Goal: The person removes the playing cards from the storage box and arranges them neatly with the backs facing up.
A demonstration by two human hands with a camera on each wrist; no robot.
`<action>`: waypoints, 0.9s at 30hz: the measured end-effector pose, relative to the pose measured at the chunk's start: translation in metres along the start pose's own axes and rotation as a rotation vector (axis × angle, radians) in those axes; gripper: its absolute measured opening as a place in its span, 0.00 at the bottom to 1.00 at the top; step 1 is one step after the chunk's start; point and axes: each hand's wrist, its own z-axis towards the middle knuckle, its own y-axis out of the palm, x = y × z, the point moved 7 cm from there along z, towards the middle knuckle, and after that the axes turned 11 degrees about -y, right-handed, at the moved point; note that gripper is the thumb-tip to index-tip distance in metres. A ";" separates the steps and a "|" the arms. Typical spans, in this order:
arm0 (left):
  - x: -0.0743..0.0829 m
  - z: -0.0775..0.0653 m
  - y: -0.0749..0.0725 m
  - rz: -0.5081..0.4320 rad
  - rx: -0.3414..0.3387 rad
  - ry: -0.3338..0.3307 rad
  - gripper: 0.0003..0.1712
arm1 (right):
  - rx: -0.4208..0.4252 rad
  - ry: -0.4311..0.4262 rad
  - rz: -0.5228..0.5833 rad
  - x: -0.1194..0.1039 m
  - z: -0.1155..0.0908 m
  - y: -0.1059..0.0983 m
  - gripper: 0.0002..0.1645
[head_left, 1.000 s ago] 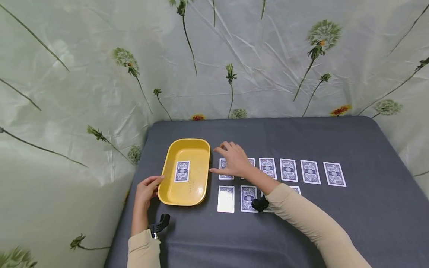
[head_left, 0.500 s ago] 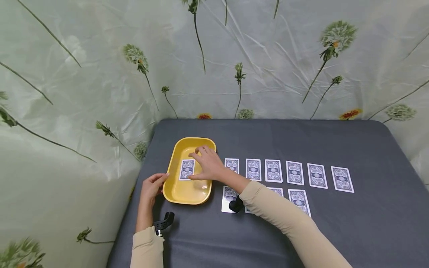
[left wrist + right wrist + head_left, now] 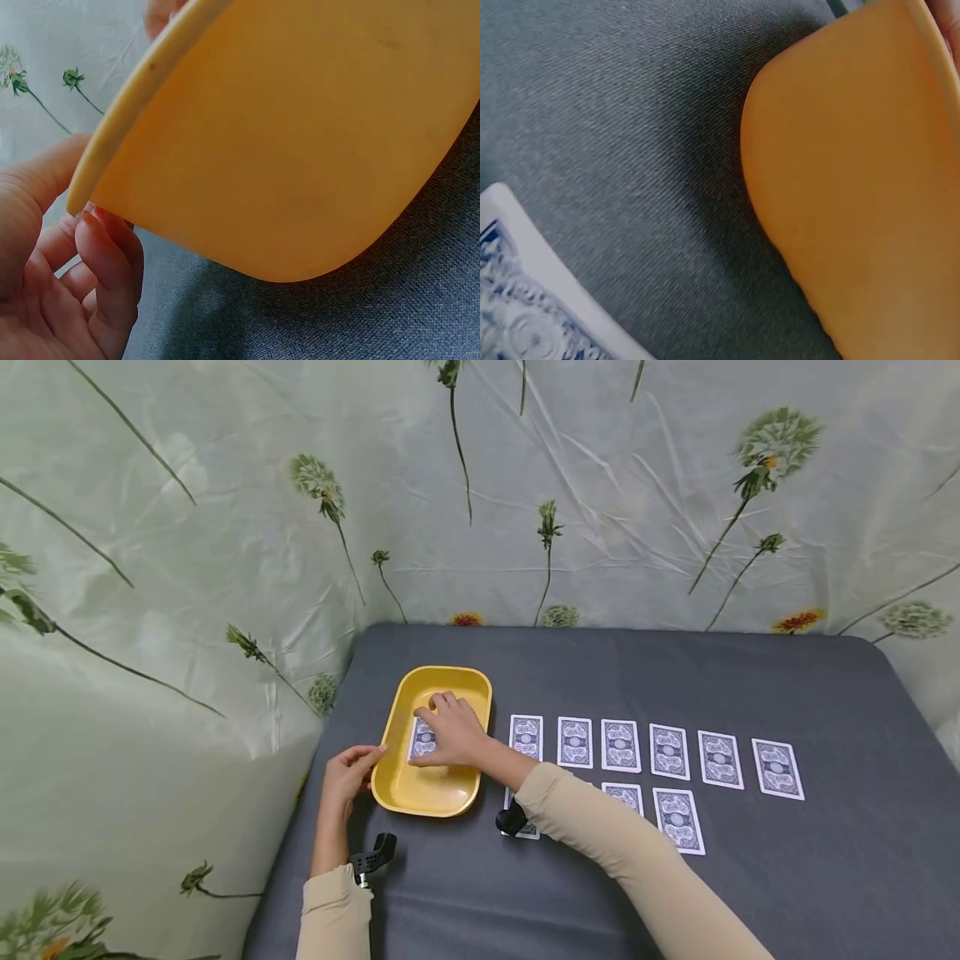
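Note:
On the table stands a yellow tray (image 3: 390, 783). My left hand (image 3: 348, 777) grips its left rim, with thumb above and fingers curled beneath in the left wrist view. Inside lies a playing card (image 3: 422, 739), blue patterned back up, its right part covered by my right hand (image 3: 454, 732). That hand reaches in from the right. Its thumb and forefinger are spread wide, one by the card's near end and the other by its far end. The card looks flat on the bottom, and contact cannot be made out. In the right wrist view the fingers are out of sight.
To the tray's right several face-down playing cards (image 3: 620, 746) lie in two rows on the grey cloth-covered table (image 3: 600, 902). My right forearm covers part of the near row. A flower-printed curtain (image 3: 480, 485) hangs behind and at the left.
My right hand has moved left from above the far row's first card into the tray, its thumb and forefinger now spanning the card there. The left hand keeps the rim; the view has shifted slightly.

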 end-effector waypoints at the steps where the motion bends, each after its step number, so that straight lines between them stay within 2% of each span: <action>1: -0.001 0.001 0.000 0.012 0.009 -0.018 0.26 | -0.008 0.018 -0.008 0.001 0.002 0.001 0.50; 8: -0.004 0.003 0.003 -0.003 -0.008 -0.084 0.25 | -0.086 0.141 -0.037 0.015 0.012 0.015 0.58; 16: -0.008 0.007 0.001 0.009 0.005 -0.085 0.26 | -0.130 0.146 -0.019 0.017 0.015 0.031 0.64; 20: -0.010 0.007 0.003 0.017 0.000 -0.089 0.27 | -0.161 0.179 -0.009 0.022 0.015 0.040 0.67; 27: -0.009 0.007 0.001 0.012 0.023 -0.083 0.28 | -0.144 0.193 0.035 0.024 0.020 0.041 0.61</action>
